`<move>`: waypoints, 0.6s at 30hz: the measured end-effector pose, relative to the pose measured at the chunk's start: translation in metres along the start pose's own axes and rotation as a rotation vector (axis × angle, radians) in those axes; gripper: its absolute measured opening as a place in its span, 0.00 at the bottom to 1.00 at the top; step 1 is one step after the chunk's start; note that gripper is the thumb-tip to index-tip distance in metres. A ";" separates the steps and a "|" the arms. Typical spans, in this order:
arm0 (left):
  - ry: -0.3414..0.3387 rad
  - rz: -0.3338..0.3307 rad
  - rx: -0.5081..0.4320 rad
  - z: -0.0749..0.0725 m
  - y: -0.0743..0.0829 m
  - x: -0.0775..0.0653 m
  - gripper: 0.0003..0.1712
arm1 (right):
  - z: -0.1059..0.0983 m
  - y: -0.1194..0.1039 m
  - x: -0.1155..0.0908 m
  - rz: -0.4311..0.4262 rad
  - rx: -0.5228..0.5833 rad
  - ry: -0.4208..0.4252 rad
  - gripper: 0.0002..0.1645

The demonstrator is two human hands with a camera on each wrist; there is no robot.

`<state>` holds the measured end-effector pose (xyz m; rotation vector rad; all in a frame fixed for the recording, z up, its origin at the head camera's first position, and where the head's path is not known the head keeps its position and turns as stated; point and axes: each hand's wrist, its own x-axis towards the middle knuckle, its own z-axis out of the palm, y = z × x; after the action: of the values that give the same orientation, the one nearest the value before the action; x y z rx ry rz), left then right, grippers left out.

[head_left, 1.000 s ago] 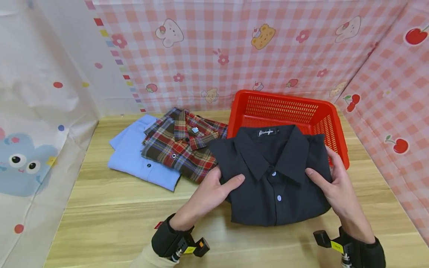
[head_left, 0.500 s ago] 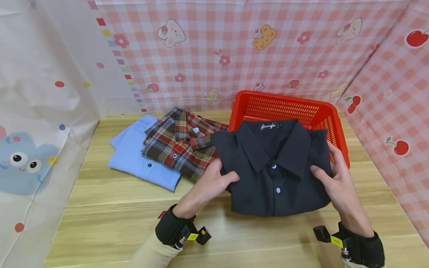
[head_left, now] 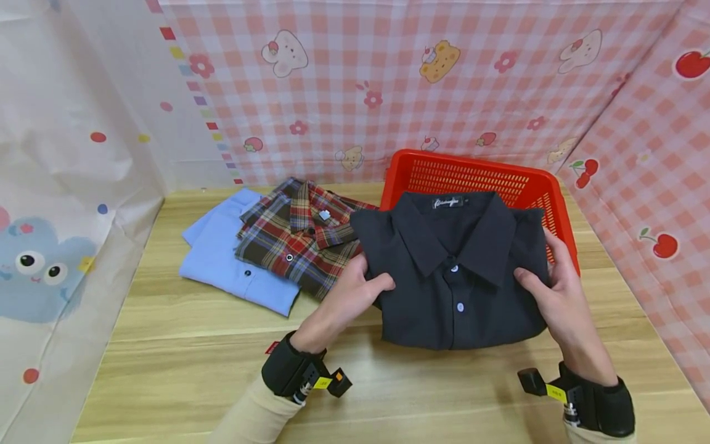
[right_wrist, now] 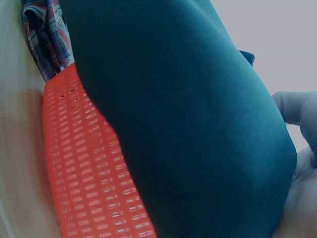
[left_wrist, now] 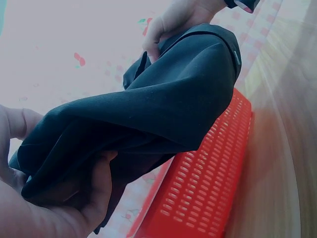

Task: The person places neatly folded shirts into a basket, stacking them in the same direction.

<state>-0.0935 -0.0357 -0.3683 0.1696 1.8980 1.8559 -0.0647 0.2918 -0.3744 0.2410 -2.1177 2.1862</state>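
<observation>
A folded black shirt [head_left: 421,308], collar toward the back, is held up off the table in front of the red basket [head_left: 471,163], covering part of it. My left hand [head_left: 355,293] grips the shirt's left side, thumb on top; in the left wrist view its fingers [left_wrist: 101,183] curl under the folded cloth. On the opposite side my right hand [head_left: 557,302] pinches the shirt with the thumb on its front and the fingers behind. The right wrist view is mostly filled by the dark cloth, with the basket wall [right_wrist: 94,168] behind it.
Left of the basket lies a folded plaid shirt [head_left: 299,246], partly over a folded light blue shirt [head_left: 222,265]. Both rest on the wooden table [head_left: 211,357]. A pink checked cloth [head_left: 333,92] hangs at the back and right.
Both hands have raised the black shirt and shifted it slightly away from the body, toward the basket. The plaid and blue shirts stay where they were.
</observation>
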 end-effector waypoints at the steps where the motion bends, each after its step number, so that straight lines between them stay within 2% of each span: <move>1: 0.001 0.000 0.003 0.000 0.000 0.001 0.26 | 0.000 0.001 0.000 0.000 0.001 0.000 0.40; 18: 0.032 0.025 -0.008 0.001 0.001 0.010 0.27 | -0.002 0.003 0.006 -0.028 0.046 -0.012 0.40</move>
<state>-0.1023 -0.0302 -0.3700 0.1625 1.9179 1.8925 -0.0708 0.2933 -0.3765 0.2860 -2.0592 2.2255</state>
